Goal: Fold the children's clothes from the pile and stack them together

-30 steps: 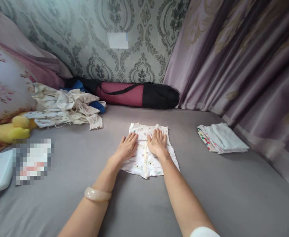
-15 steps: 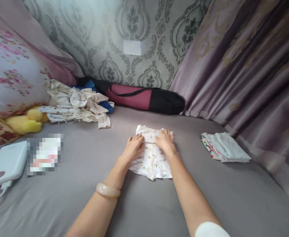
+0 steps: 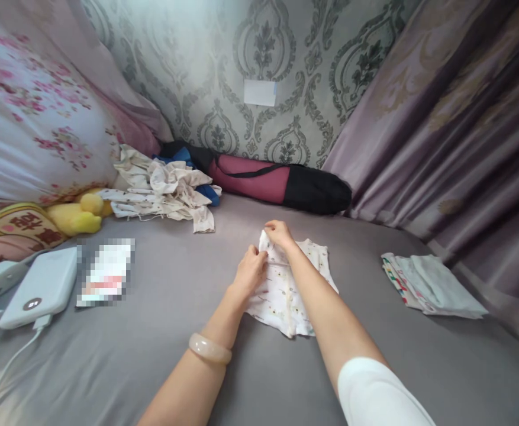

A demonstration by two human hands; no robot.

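A small white printed baby garment (image 3: 306, 278) lies on the grey bed sheet (image 3: 152, 331) in the middle. My left hand (image 3: 251, 269) pinches its left edge, fingers closed on the cloth. My right hand (image 3: 279, 232) reaches across and grips the garment's far left corner, lifting it slightly. A pale bangle (image 3: 209, 348) sits on my left wrist. Part of the garment is hidden under my right forearm.
A heap of unfolded cream clothes (image 3: 165, 192) lies at the back left beside a yellow plush toy (image 3: 79, 214). A maroon and black roll bag (image 3: 281, 184) rests along the wall. Folded clothes (image 3: 428, 283) sit at right by the curtain. A white power bank (image 3: 41, 287) lies at left.
Both hands were flat on the garment's top; now my right hand has crossed to the far left corner and closed on it, and my left hand pinches the left edge. The camera turned left.
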